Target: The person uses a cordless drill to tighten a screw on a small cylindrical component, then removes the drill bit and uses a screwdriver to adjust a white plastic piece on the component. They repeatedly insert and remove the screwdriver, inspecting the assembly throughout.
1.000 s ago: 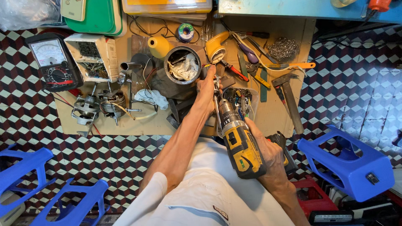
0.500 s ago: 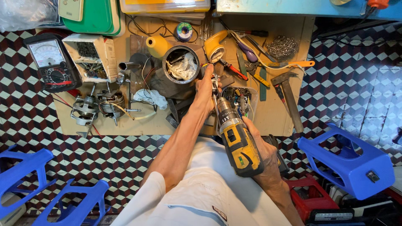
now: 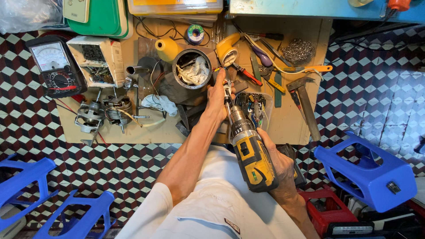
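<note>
My right hand (image 3: 280, 170) grips a yellow and black cordless drill (image 3: 250, 152), its bit pointing away from me toward the cardboard work mat (image 3: 287, 119). My left hand (image 3: 218, 98) reaches forward and pinches the front of the drill bit (image 3: 227, 90), just beside a small clear box holding a circuit board (image 3: 253, 107). A round metal can with crumpled white paper (image 3: 192, 69) stands just left of my left hand's fingertips.
An analog multimeter (image 3: 56, 65), a box of screws (image 3: 98, 55), small motors (image 3: 104, 113), a hammer (image 3: 305, 104), screwdrivers, pliers and steel wool (image 3: 297, 51) lie on the mat. Blue plastic stools (image 3: 367, 170) stand right and lower left on the patterned tile floor. A red case (image 3: 330, 212) sits by my right arm.
The drill and both hands have shifted slightly left and forward; my left hand stays on the bit end.
</note>
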